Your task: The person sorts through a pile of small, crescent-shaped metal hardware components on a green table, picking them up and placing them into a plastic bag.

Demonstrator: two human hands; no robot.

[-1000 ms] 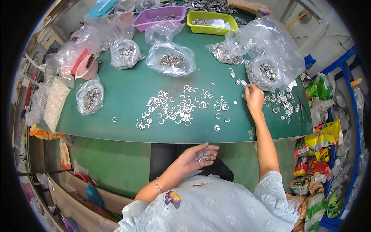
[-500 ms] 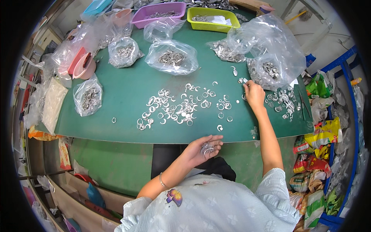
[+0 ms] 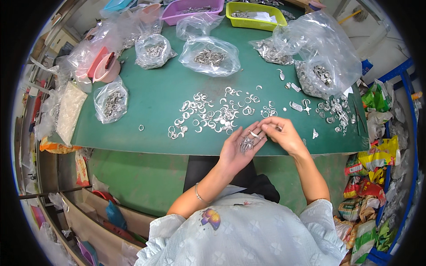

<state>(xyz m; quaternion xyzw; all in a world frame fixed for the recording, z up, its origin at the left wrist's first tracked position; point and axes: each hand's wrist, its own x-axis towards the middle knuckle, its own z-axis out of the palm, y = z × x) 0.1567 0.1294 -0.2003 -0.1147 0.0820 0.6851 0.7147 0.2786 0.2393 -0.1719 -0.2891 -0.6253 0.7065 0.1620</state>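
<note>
My left hand (image 3: 237, 148) is turned palm up over the table's front edge. It cups several small silver jewelry pieces (image 3: 246, 144), some of them thin and curved. My right hand (image 3: 284, 134) meets its fingertips from the right, thumb and forefinger pinched. A pale curved piece (image 3: 254, 134) shows right at the right fingertips, and a small grey piece (image 3: 278, 128) peeks out of the right hand's curled fingers. Just beyond both hands spreads a loose heap of silver rings and crescents (image 3: 217, 116). To the right lie single charms (image 3: 306, 105) and another heap of silver pieces (image 3: 339, 111).
Clear bags of metal pieces (image 3: 209, 57) stand along the back and left of the green table (image 3: 155, 102). A purple basket (image 3: 168, 18) and a yellow-green basket (image 3: 257, 22) are farther back. Tweezers (image 3: 357, 116) lie near the right edge, beside a blue rack (image 3: 406, 111).
My right hand has come back from the charms by the right-hand bag to my left hand. The left hand has risen toward the table edge. The whole view has shifted slightly.
</note>
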